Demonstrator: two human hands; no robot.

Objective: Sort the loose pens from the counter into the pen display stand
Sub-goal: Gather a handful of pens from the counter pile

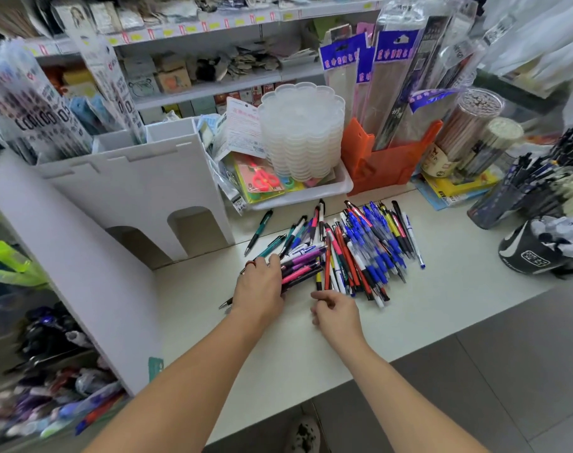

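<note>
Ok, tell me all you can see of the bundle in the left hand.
The bundle is a handful of slim plastic pens, purple, pink and black among them, lying roughly parallel and near level, tips pointing right. The left hand grips it just above the counter, at the pile's left edge.

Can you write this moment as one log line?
left hand: grips bunch of purple and pink pens | right hand: empty | loose plastic pens pile: on counter
</note>
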